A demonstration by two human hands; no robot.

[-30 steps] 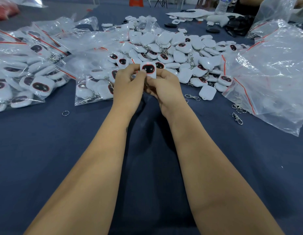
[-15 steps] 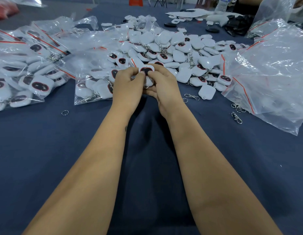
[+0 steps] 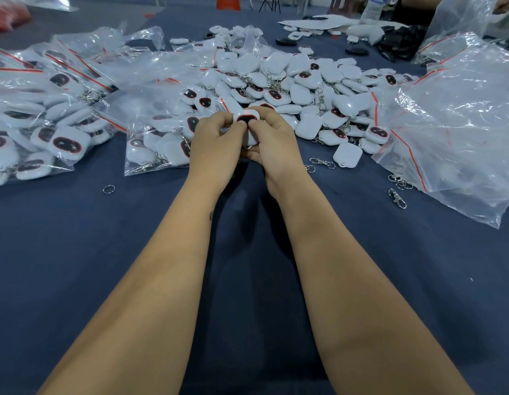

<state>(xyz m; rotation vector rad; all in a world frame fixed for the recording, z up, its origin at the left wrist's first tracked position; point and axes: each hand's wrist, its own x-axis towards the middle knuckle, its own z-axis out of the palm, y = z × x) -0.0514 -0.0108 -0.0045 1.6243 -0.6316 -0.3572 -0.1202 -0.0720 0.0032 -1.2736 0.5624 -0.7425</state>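
Left hand and right hand both pinch the white fob. Its dark face tilts up toward me, long axis running away.

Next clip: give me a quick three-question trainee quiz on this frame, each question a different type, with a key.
1. True or false: the left hand and the right hand both grip one white fob.
2. The loose ring lies: A) on the blue cloth, left of the arms; B) on a forearm; C) in the right hand.
3. What colour is the seal strip on the clear bags?

Key: 1 true; 2 A; 3 red.
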